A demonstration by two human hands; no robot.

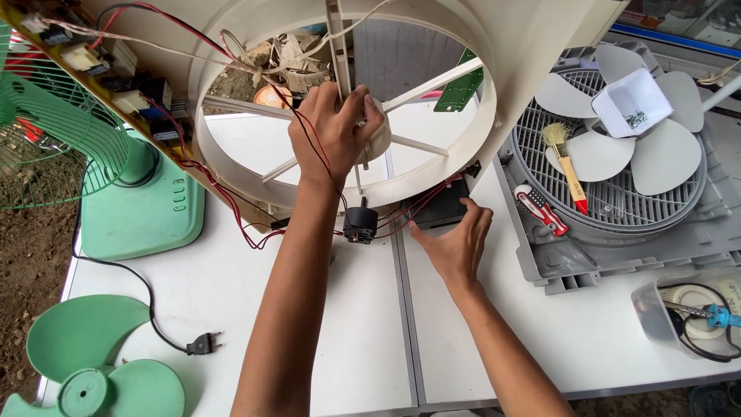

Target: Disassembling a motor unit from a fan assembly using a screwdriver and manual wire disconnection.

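Upright on white bench (231, 309): cream round plastic fan housing (532, 46), grille and blades already off. Left hand (333, 127) clamped around central motor hub (378, 139); right hand (457, 239), fingers spread, pressing small black box (440, 210) at housing's lower rim. Red-black wires (231, 208) and black switch (360, 224) dangling loose, unattached. Right: grey grille with white blades (617, 147), screw tray (633, 100). Left: green fan (116, 177).

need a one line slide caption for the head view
Left hand grips the hub of a cream box-fan housing while the right hand touches a black component on the white table.
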